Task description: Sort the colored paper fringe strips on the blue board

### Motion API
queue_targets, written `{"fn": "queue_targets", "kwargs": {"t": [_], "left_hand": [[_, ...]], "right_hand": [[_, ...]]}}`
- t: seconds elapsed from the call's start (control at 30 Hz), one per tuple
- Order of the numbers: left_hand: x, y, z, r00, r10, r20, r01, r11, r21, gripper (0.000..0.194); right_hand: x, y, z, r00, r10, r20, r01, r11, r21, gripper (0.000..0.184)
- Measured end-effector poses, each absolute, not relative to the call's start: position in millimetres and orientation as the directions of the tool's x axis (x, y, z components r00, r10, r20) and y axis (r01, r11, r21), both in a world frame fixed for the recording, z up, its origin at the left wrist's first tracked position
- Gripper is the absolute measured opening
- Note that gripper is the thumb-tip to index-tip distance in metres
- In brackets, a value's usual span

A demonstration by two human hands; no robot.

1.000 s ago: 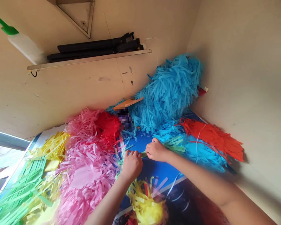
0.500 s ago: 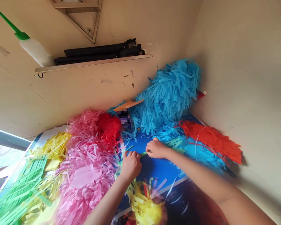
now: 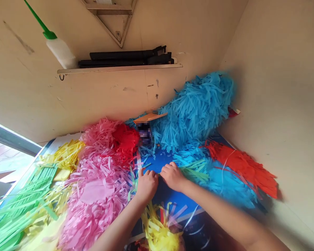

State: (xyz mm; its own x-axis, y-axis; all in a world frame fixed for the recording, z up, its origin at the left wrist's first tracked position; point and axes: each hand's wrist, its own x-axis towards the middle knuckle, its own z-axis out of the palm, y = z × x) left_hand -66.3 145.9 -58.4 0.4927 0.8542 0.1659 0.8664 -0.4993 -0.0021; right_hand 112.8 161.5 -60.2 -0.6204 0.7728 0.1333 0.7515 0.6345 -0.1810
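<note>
My left hand (image 3: 147, 184) and my right hand (image 3: 173, 176) are close together over the blue tabletop (image 3: 163, 200). Both are closed on a green paper strip (image 3: 159, 174), of which only a sliver shows between the fingers. Light green fringed paper (image 3: 197, 170) lies just right of my right hand, over blue fringe. Below the hands, near the table's front edge, is a yellow paper tuft (image 3: 162, 230) with a few red and pink strips. Pink shredded paper (image 3: 96, 191) is heaped left of my left hand.
A big blue fringed heap (image 3: 196, 108) leans in the corner. Red fringed paper (image 3: 243, 167) lies at the right. Green strips (image 3: 28, 191) and yellow strips (image 3: 68, 155) cover the left side. A wall shelf (image 3: 120, 69) holds a green-nozzled bottle (image 3: 60, 52) and black objects (image 3: 128, 57).
My right hand has come nearer my left, so less of the green strip shows between them. The camera view has shifted slightly.
</note>
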Motion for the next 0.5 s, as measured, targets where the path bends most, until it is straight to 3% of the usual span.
{"fn": "queue_targets", "kwargs": {"t": [0.17, 0.3, 0.5], "left_hand": [[-80, 138, -56, 0.501, 0.85, 0.159, 0.86, -0.51, 0.015, 0.031], [-94, 138, -55, 0.484, 0.867, 0.118, 0.866, -0.494, 0.081, 0.03], [-102, 147, -53, 0.387, 0.922, 0.025, 0.903, -0.384, 0.192, 0.025]], "right_hand": [[137, 157, -71, -0.581, 0.796, 0.169, 0.767, 0.605, -0.215, 0.021], [160, 161, -75, -0.508, 0.846, 0.164, 0.79, 0.533, -0.303, 0.01], [166, 172, -74, -0.413, 0.904, 0.11, 0.797, 0.418, -0.436, 0.012]]}}
